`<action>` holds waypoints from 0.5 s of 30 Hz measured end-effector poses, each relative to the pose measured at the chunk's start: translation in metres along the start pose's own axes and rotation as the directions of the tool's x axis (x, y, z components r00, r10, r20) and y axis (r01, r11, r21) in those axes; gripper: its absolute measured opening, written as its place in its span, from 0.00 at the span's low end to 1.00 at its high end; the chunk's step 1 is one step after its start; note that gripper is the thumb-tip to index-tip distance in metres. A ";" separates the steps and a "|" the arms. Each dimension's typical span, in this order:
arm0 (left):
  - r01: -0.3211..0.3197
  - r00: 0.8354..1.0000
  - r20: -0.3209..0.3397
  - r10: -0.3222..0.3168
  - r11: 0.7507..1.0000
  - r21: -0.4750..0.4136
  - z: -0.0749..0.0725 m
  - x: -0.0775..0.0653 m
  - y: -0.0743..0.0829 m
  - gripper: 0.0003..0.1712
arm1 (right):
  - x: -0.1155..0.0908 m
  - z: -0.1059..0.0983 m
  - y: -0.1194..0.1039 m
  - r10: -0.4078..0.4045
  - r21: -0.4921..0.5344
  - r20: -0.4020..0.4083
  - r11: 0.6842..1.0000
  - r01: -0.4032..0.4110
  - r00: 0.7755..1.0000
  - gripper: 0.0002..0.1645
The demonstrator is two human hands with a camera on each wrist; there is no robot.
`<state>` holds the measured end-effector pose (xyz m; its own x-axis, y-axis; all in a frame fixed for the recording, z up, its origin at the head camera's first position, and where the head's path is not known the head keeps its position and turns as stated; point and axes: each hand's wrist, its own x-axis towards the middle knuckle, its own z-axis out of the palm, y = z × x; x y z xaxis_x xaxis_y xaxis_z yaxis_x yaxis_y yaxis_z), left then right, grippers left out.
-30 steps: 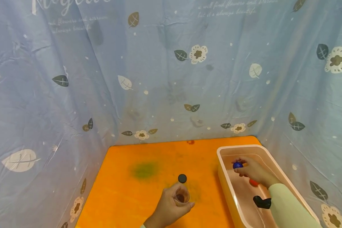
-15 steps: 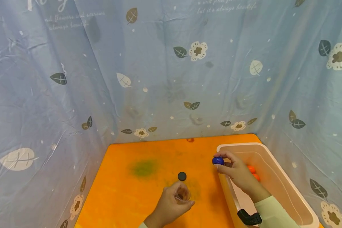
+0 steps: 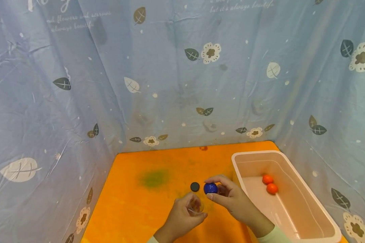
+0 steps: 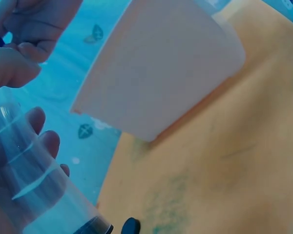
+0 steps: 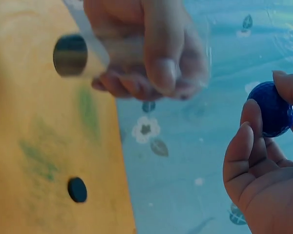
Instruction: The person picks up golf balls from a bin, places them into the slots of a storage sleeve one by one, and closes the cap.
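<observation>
In the head view my left hand point(image 3: 179, 217) grips a clear plastic tube point(image 4: 36, 170), its fingers wrapped round the side and its mouth facing up. A black cap point(image 5: 71, 55) closes the tube's lower end. Just right of that mouth, my right hand point(image 3: 237, 204) pinches a dimpled blue golf ball point(image 3: 211, 189) between thumb and fingertips. The ball is slightly above and beside the tube, apart from it. On the orange table lies a loose black disc-shaped cap point(image 3: 195, 186), just beyond the left hand.
A pale pink plastic bin point(image 3: 242, 184) stands at the right of the orange table point(image 3: 134, 199). Inside it are two orange-red balls point(image 3: 272, 188), side by side near the far end. A blue curtain point(image 3: 170, 84) with flower and leaf prints encloses the back and sides.
My right hand has lifted the blue golf ball out of the bin and carried it left to the tube. The left hand has stayed almost still, holding the tube.
</observation>
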<state>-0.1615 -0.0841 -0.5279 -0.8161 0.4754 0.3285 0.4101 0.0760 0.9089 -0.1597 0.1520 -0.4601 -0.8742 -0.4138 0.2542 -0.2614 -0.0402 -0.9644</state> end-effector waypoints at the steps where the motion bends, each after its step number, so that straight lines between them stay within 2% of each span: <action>1: 0.000 1.000 -0.004 0.000 1.000 0.010 0.000 0.000 0.000 0.15 | 0.000 0.003 0.002 -0.020 0.006 0.013 1.000 0.020 1.000 0.19; 4: -0.013 1.000 -0.016 0.013 0.999 0.045 -0.001 0.000 0.001 0.15 | 0.000 0.010 0.005 -0.049 0.036 0.063 0.998 0.046 0.997 0.18; 7: -0.029 0.999 -0.024 0.031 0.997 0.071 -0.001 0.001 0.001 0.20 | 0.001 0.015 0.008 -0.024 0.053 0.098 0.998 0.019 0.995 0.18; 10: -0.033 0.999 -0.025 0.035 0.996 0.078 -0.001 0.001 0.000 0.25 | 0.000 0.019 0.010 0.009 0.056 0.109 0.998 -0.015 0.994 0.18; 15: -0.034 0.999 -0.026 0.036 0.996 0.080 0.000 0.001 -0.002 0.25 | -0.001 0.024 0.014 0.020 0.040 0.116 0.999 -0.024 0.993 0.18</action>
<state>-0.1630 -0.0844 -0.5294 -0.8109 0.4552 0.3678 0.4691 0.1298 0.8736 -0.1530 0.1301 -0.4753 -0.8260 -0.5169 0.2250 -0.2235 -0.0660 -0.9725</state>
